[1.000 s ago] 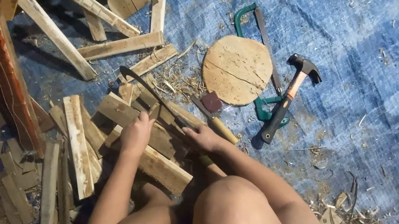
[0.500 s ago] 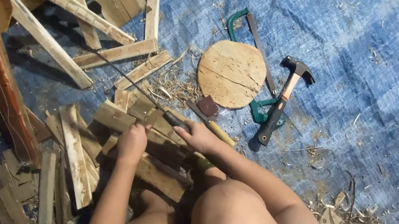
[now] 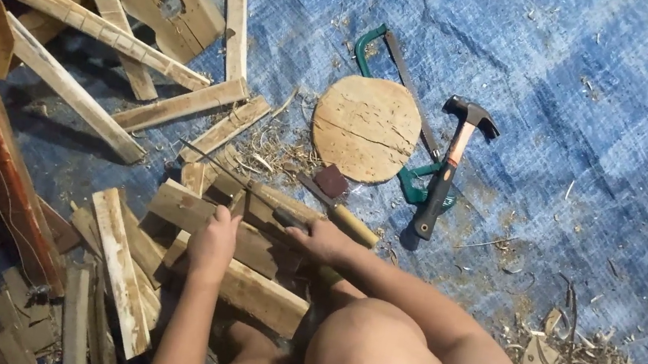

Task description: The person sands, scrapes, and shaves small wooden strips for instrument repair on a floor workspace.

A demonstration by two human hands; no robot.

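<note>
Steadying wood block (image 3: 188,208) with left hand (image 3: 213,244), right hand (image 3: 320,239) gripping knife (image 3: 253,186)

On the blue woven tarp (image 3: 614,125), a round flat wooden disc (image 3: 365,128) lies just left of a black-headed hammer with an orange-and-black handle (image 3: 446,174); a green-framed hacksaw (image 3: 398,80) runs between and partly under them. Pale rough wooden slats (image 3: 179,103) lie left of the disc. Both hands rest on stacked wooden blocks (image 3: 248,270) nearer the person.
</note>
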